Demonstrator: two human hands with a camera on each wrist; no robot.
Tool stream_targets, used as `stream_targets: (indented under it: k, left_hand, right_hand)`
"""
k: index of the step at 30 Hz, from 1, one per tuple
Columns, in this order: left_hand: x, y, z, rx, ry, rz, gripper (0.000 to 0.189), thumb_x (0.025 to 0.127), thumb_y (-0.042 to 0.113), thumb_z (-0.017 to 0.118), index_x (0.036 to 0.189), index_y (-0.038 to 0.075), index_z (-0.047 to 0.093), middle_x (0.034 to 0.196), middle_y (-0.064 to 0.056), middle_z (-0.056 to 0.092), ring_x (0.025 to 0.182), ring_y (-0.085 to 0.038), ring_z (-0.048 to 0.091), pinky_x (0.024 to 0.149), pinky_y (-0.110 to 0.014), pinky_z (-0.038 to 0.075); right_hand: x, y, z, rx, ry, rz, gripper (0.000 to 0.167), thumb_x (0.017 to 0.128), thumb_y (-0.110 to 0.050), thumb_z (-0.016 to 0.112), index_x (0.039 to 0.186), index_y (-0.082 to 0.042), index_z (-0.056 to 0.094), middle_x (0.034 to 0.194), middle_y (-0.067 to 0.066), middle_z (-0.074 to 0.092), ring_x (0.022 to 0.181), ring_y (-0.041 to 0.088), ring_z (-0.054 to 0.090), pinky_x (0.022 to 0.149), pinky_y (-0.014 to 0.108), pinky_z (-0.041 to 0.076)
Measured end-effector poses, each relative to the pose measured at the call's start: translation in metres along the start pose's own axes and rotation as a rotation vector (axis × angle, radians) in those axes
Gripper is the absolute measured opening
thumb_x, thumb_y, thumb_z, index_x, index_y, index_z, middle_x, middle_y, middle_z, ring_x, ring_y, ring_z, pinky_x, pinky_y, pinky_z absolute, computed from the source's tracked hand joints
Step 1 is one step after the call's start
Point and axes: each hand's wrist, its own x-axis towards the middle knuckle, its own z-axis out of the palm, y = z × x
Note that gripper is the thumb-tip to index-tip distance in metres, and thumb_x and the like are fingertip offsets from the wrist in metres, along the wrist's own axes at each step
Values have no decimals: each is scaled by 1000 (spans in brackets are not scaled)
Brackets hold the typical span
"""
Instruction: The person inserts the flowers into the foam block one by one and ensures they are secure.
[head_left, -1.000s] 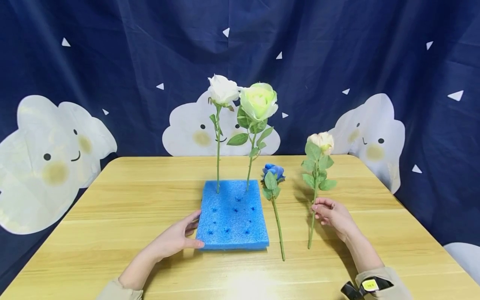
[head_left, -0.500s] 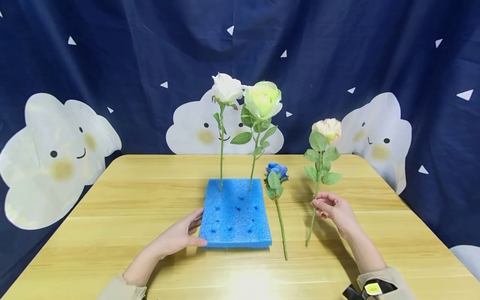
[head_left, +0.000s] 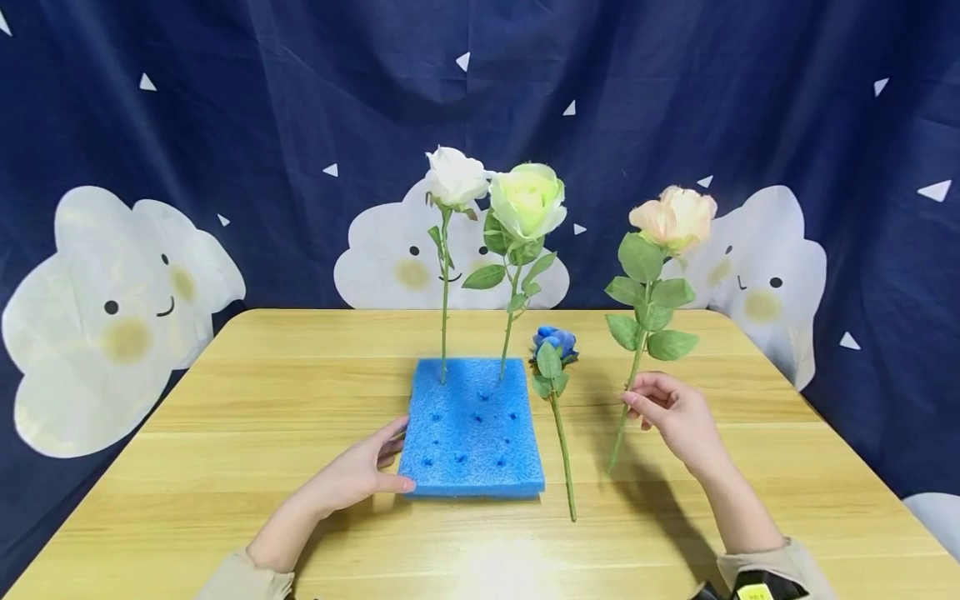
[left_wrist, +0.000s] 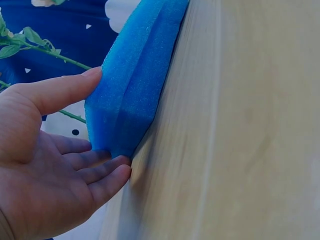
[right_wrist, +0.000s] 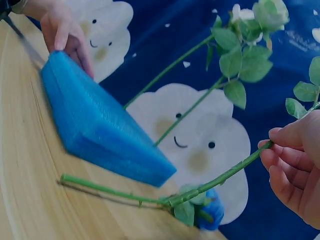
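Note:
My right hand (head_left: 681,421) pinches the stem of a pale peach artificial rose (head_left: 673,218) between thumb and fingers. The rose stands nearly upright, its lower stem end just over the table. At the left, my left hand (head_left: 358,473) rests against the near left corner of a blue foam block (head_left: 465,475), palm showing and fingers fairly straight in the left wrist view. Small holes dot the block's top. A white rose (head_left: 455,177) and a pale green rose (head_left: 528,200) stand upright in its far part. A blue rose (head_left: 555,342) lies on the table right of the block.
The wooden table (head_left: 225,433) reaches back to a dark blue curtain (head_left: 300,83) printed with smiling clouds. The blue rose's stem (head_left: 564,458) lies between the foam block and my right hand. A black strap with a yellow label (head_left: 754,592) sits at the right sleeve.
My right hand has lifted the peach rose from the table and tilted its bloom up towards the camera. The left hand stays at the block. The view has shifted slightly.

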Motion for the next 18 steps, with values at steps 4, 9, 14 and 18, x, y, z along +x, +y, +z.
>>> stream_targets:
  k: [4, 9, 14, 18]
  left_hand:
    - [0, -1, 0, 3, 1, 1, 98, 76, 19, 75, 144, -9, 11, 147, -31, 15, 132, -45, 24, 108, -49, 25]
    - [1, -3, 0, 2, -1, 8, 98, 77, 19, 75, 144, -9, 10, 147, -31, 15, 132, -45, 24, 108, -49, 24]
    - [1, -2, 0, -1, -1, 2, 97, 77, 19, 75, 144, -9, 10, 147, -31, 15, 132, -44, 24, 108, -48, 24]
    - [1, -1, 0, 4, 5, -5, 98, 76, 18, 75, 144, -8, 11, 147, -30, 16, 132, -43, 24, 108, -48, 25]
  right_hand:
    - [0, -12, 4, -39, -3, -52, 13, 85, -1, 65, 93, 9, 60, 72, -2, 65, 60, 6, 59, 49, 22, 50]
    - [1, -29, 8, -67, -4, -127, 10, 84, 0, 65, 92, 6, 63, 72, -3, 65, 60, 7, 59, 49, 23, 50]
    - [2, -45, 12, -75, -19, -171, 7, 84, 2, 65, 90, 2, 63, 71, 1, 64, 59, 9, 58, 49, 23, 50]
    - [2, -58, 16, -58, -27, -215, 6, 84, 4, 63, 88, 1, 63, 71, 1, 64, 57, 11, 56, 48, 23, 48]
